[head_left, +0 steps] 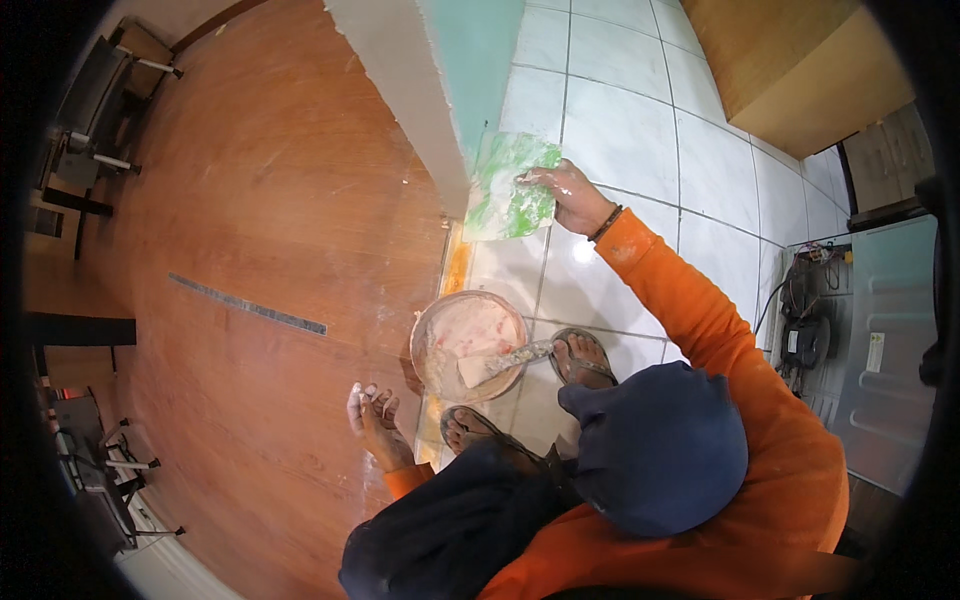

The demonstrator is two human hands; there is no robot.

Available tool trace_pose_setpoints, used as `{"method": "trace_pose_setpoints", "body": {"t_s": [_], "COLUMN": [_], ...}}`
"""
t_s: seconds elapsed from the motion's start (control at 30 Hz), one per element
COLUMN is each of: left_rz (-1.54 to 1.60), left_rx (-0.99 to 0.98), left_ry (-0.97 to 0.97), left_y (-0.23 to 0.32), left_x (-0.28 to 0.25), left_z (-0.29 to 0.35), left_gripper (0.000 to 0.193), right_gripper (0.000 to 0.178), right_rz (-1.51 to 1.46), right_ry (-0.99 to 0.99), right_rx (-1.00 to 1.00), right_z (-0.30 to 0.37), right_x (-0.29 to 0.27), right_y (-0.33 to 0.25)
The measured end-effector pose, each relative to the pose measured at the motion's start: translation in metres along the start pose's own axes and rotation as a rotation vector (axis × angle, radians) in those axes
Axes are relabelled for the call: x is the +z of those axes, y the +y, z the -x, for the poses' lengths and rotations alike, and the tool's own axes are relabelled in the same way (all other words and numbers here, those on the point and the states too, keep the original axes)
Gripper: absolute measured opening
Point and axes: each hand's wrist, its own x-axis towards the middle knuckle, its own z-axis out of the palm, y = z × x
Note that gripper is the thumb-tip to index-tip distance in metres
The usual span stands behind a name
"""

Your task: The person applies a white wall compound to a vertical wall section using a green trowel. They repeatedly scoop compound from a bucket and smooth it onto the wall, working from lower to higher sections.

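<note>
My right hand (565, 192) pressed flat on a green-smeared plastering float (510, 187) against the wall edge (425, 100). My left hand (372, 415), fingers spread, rested on the wooden panel (250, 250) beside the plaster-filled bowl (468, 345) holding a trowel (500, 362).

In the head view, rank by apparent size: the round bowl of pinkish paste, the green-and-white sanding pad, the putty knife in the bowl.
1. Round bowl of pinkish paste
2. Green-and-white sanding pad, close behind the bowl, under the right hand
3. Putty knife, clearly smallest
</note>
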Motion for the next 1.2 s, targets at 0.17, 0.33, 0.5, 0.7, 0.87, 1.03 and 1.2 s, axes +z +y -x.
{"method": "trace_pose_setpoints", "body": {"t_s": [0.17,0.33,0.5,0.7,0.87,1.03,1.2], "left_rz": [0.069,0.112,0.149,0.194,0.451,0.366,0.355], "left_rx": [-0.034,-0.048,-0.075,-0.137,-0.277,-0.244,-0.241], "left_ry": [0.008,0.038,0.063,0.104,0.036,0.024,-0.035], "left_y": [-0.007,-0.017,-0.018,-0.047,-0.087,-0.087,-0.046], "left_x": [-0.002,-0.004,-0.011,-0.036,-0.064,-0.062,-0.034], "left_z": [-0.007,-0.006,-0.002,-0.036,-0.094,-0.099,-0.083], "left_gripper": [0.038,0.037,0.035,0.043,0.039,0.039,0.042], "right_gripper": [0.023,0.021,0.015,0.011,0.016,0.022,0.033], "right_rz": [-0.012,-0.001,0.066,0.176,0.275,0.362,0.385], "right_ry": [-0.019,-0.085,-0.110,-0.032,0.028,0.006,-0.002], "right_rx": [-0.065,-0.117,-0.131,-0.234,-0.323,-0.451,-0.609], "right_z": [0.009,0.025,0.050,0.077,0.102,0.134,0.157], "right_x": [0.011,0.036,0.080,0.153,0.218,0.271,0.319], "right_y": [-0.021,-0.061,-0.132,-0.222,-0.297,-0.345,-0.407]}}
